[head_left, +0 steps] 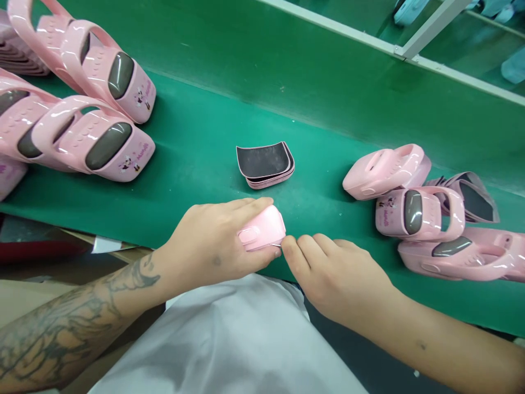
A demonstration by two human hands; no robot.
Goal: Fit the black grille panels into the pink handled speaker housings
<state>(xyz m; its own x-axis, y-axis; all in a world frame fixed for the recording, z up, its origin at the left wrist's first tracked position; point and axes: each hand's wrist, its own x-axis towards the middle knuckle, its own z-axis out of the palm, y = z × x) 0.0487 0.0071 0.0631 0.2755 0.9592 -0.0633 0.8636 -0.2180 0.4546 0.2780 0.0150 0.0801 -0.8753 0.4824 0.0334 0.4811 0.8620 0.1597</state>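
Note:
My left hand (pixel 223 235) is closed around a glossy pink plastic housing (pixel 262 229), fingers over the far side and thumb along the near side. It looks like the same kind as the pink handled housings lying around, though most of it is hidden in the grip. Right beside it, my right hand (pixel 328 268) is closed in a pinch on a thin shiny tool (pixel 277 244), which meets the housing's near right edge. The rest of that tool is hidden by my fingers. Beyond my hands lies a small stack of curved pink-edged panels (pixel 264 164) with dark faces.
Several pink housings with loop handles, dark windows and cartoon prints (pixel 110 145) lie at the left. More pink housings (pixel 410 213) are piled at the right, beside stacked dark-faced panels (pixel 476 197). The green bench (pixel 197 131) meets a green back wall with a pale metal rail (pixel 328 22).

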